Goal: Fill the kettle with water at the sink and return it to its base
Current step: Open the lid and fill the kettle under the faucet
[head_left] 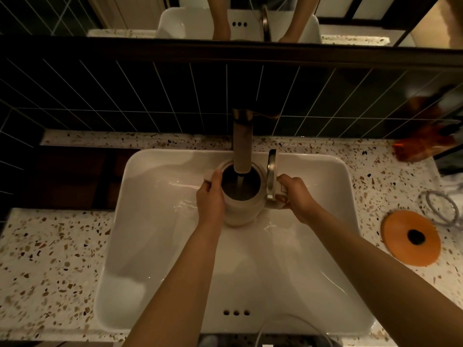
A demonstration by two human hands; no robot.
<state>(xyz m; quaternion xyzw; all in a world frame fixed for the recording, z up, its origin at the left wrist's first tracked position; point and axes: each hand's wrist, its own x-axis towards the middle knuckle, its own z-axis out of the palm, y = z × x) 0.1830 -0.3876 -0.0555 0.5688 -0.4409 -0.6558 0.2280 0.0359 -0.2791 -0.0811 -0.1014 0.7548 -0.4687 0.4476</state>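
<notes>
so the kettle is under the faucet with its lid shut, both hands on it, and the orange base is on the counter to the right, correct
Not quite: the lid is flipped open, standing upright beside the mouth, as the head view shows. The rest holds: the kettle is under the faucet, left hand and right hand on it, orange base on the right counter.

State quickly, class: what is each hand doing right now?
Left hand: closed around the kettle body.
Right hand: closed on the kettle handle.

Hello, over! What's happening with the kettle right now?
Left hand on kettle body, right hand on handle. Lid open, under faucet, water running in. Base waiting on counter, nothing blocking.
</notes>
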